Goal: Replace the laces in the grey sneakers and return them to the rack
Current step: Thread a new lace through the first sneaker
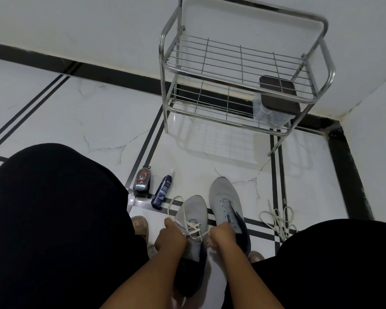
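Note:
Two grey sneakers stand on the floor between my knees. The left sneaker (193, 216) carries a white lace (194, 227) crossed through its eyelets, with one end looping out to the left. My left hand (171, 236) pinches the lace on the left side, and my right hand (221, 234) grips it on the right. The right sneaker (226, 198) has bare eyelets and no lace. A loose white lace (277, 220) lies coiled on the floor to the right. The metal wire rack (243, 70) stands against the wall ahead.
A dark-lidded clear container (276, 103) sits on the rack's lower shelf at right. A shoe polish bottle (143, 181) and a blue spray bottle (162, 190) lie on the floor left of the sneakers. My knees in black cloth flank the shoes.

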Demonstrator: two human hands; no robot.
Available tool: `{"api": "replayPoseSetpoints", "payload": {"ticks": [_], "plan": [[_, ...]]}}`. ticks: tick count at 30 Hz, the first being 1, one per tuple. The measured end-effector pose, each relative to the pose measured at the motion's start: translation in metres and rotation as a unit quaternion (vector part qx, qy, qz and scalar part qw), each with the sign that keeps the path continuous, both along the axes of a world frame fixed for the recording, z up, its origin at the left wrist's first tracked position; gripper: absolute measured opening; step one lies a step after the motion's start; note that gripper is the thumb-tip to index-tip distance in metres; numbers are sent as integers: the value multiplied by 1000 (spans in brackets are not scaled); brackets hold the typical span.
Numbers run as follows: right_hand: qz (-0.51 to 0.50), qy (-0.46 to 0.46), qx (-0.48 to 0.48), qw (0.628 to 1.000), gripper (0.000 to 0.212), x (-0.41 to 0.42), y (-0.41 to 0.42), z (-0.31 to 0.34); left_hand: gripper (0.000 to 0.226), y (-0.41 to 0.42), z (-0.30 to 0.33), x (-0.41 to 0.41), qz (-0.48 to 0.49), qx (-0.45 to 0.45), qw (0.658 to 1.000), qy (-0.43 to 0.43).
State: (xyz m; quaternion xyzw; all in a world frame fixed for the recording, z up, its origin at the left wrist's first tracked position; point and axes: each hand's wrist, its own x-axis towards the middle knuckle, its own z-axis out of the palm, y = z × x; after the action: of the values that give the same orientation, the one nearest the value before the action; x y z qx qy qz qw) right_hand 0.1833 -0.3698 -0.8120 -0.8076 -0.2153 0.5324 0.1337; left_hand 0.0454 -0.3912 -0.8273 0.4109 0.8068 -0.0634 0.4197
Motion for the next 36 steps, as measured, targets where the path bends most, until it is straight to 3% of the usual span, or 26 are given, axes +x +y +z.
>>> {"api": "replayPoseSetpoints", "payload": {"ticks": [2,4,6,8,10,12,14,16,18,21,24,27,29,31,34,36], "plan": [[-129,-12,39,991,27,12,16,9,52,-3,0,-2,-26,-22,999,2],[-263,-46,98,959,30,30,35,35,39,-5,3,-3,-72,-15,997,25],[-409,-113,194,885,20,49,50,72,33,-5,5,-4,-95,-13,995,32],[-416,-154,312,840,18,59,59,95,32,-4,6,-6,-105,-8,994,31],[-383,-208,383,814,19,52,56,109,33,-4,10,-7,-93,-3,995,29],[-228,-197,364,881,20,35,50,102,47,-2,11,-7,-77,-26,997,-3],[19,-164,272,948,22,15,39,76,67,3,10,-4,-59,-66,995,-45],[246,-128,152,949,26,1,22,40,75,10,16,-2,-51,-90,992,-73],[356,-132,75,922,25,-6,7,15,60,16,19,-5,-73,-96,989,-83],[399,-142,33,905,23,-10,-3,7,37,19,16,-9,-83,-90,991,-51],[387,-157,21,908,26,-16,-1,8,36,16,2,-12,-56,-61,996,-30],[313,-228,22,922,29,-9,5,18,39,16,6,-18,-55,-65,996,4],[247,-266,49,930,49,3,8,24,35,15,6,-20,-78,-46,995,38],[266,-295,53,916,67,9,8,26,36,14,2,-21,-85,-44,994,59],[344,-331,10,878,36,1,6,26,37,16,2,-17,-86,-41,994,55],[396,-313,43,862,28,-9,6,24,41,18,2,-15,-68,-41,997,24]]}}
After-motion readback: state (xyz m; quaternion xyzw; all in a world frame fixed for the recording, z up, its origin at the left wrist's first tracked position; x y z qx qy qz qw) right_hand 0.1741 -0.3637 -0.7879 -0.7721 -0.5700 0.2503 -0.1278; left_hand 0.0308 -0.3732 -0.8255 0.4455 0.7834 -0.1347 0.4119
